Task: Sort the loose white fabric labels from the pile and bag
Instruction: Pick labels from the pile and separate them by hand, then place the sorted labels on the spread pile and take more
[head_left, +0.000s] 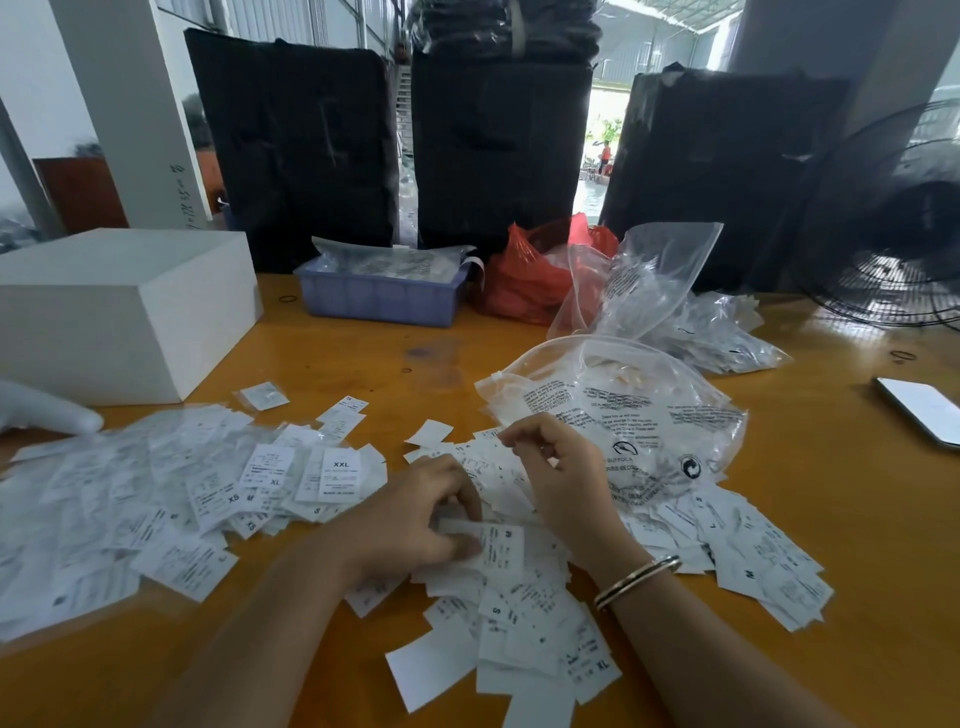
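A pile of loose white fabric labels (524, 623) with printed sizes lies on the wooden table in front of me. A second spread of labels (156, 493) covers the table to the left, one reading XXL. A clear printed plastic bag (649, 415) holding labels lies just beyond my right hand. My left hand (421, 514) rests on the pile, fingers pinched on a small stack of labels (493, 545). My right hand (561, 467), with bangles on the wrist, hovers over the pile at the bag's mouth, fingertips curled together on a label edge.
A white box (119, 306) stands at the left. A blue tray (379, 296), a red plastic bag (535, 270) and more clear bags (675, 291) sit behind. A phone (919, 410) lies at the right edge, a fan (893, 223) beyond it. Black bundles wall the back.
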